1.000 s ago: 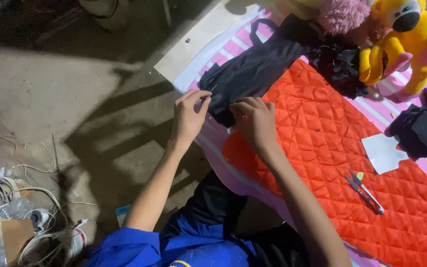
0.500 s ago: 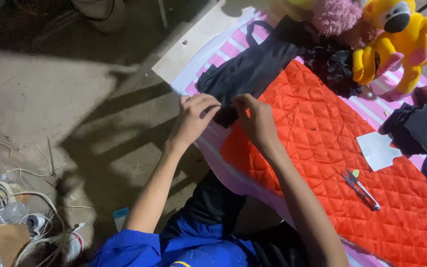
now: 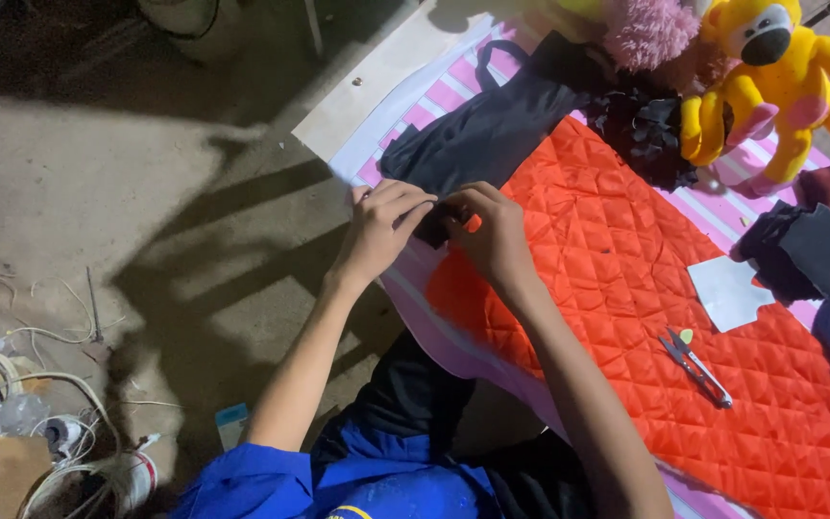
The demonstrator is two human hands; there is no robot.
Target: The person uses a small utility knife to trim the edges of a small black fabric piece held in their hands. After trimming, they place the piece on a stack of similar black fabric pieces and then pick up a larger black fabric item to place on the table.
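My left hand and my right hand are close together at the table's near edge. Both pinch the corner of a black fabric piece where it meets the orange quilted fabric. The black piece stretches away from my hands toward the far end of the table. The orange quilt spreads to the right over a pink-and-white striped cloth. My fingertips hide the exact spot they grip.
Small snips and a white paper piece lie on the quilt. A yellow plush monkey, a pink fluffy toy and dark fabric scraps sit at the far right. Tangled cables lie on the concrete floor at left.
My hands have drawn closer together over the black fabric's corner, the left one sliding right toward the orange quilt's edge. The view shifted slightly.
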